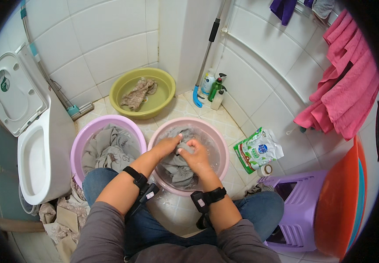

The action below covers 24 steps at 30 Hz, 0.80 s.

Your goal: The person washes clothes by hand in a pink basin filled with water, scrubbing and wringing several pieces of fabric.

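Observation:
Before me on the floor stands a pink plastic basin (223, 144) of sudsy water. A wet grey cloth or garment (177, 169) lies partly in the water, with a bunched part raised between my hands. My left hand (170, 144) holds the bunch from the left, its thumb uppermost. From the right, my right hand (195, 154) grips the same fabric with bent fingers. Just left, a lilac basin (77, 151) holds more grey fabric (107, 146) in water. Behind these, an olive-green basin (166, 74) contains water and a brown patterned cloth (139, 93).
A white toilet (49, 154) with raised lid stands left, near piled beige fabric (66, 217). Pump bottles (216, 88) and a blue-ended pole (196, 97) occupy the back corner. Right are a detergent bag (258, 149), a purple stool (303, 203), orange basin (337, 203) and hanging pink towels (347, 82).

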Each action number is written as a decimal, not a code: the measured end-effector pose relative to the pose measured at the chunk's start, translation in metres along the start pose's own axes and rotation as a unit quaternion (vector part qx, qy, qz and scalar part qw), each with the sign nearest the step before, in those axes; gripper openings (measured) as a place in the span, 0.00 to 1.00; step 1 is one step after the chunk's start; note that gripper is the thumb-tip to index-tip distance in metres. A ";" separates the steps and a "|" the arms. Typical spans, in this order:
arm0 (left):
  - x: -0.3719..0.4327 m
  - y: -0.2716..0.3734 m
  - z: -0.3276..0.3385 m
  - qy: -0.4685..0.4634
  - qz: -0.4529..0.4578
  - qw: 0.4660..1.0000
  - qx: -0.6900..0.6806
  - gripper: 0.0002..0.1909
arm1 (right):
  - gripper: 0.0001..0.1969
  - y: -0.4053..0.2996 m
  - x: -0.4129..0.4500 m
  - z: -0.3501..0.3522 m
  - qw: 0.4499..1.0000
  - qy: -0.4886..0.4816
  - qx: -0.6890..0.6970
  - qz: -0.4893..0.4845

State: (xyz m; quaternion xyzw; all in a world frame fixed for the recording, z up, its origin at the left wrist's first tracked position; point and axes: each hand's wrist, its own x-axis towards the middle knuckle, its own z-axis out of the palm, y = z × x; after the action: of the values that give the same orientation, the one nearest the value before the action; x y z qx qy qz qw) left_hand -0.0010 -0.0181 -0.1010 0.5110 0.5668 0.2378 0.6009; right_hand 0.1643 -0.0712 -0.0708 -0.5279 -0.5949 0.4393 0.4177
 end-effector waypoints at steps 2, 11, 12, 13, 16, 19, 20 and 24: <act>0.009 -0.014 0.001 -0.015 -0.066 0.997 0.026 0.29 | 0.13 0.012 -0.003 0.008 0.999 -0.018 -0.025 0.012; 0.024 -0.078 -0.003 -0.032 -0.038 0.976 0.211 0.17 | 0.13 0.055 -0.012 0.032 0.983 -0.167 -0.068 0.034; 0.025 -0.078 -0.001 -0.005 -0.080 0.977 0.199 0.14 | 0.12 0.056 -0.010 0.029 0.981 -0.179 -0.059 0.042; 0.025 -0.076 0.003 0.028 -0.037 0.985 0.167 0.12 | 0.12 0.055 -0.009 0.025 0.975 -0.193 -0.074 0.086; 0.020 -0.058 0.017 0.086 0.023 0.996 -0.030 0.09 | 0.13 0.037 0.005 -0.002 0.957 -0.239 -0.070 0.146; 0.019 -0.022 0.029 0.083 0.076 0.991 -0.065 0.09 | 0.12 0.007 0.021 -0.045 0.965 -0.191 -0.122 0.134; 0.015 -0.009 0.033 0.074 0.092 0.988 -0.101 0.09 | 0.12 -0.002 0.027 -0.062 0.968 -0.167 -0.153 0.111; -0.003 0.050 0.032 0.025 0.176 0.969 -0.172 0.07 | 0.14 -0.009 0.036 -0.106 0.984 -0.096 -0.129 0.071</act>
State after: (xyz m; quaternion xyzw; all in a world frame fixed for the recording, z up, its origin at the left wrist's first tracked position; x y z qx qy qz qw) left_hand 0.0426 -0.0137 -0.0606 0.4857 0.4332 0.4461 0.6144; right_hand 0.2606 -0.0274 -0.0332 -0.5739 -0.6445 0.4361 0.2550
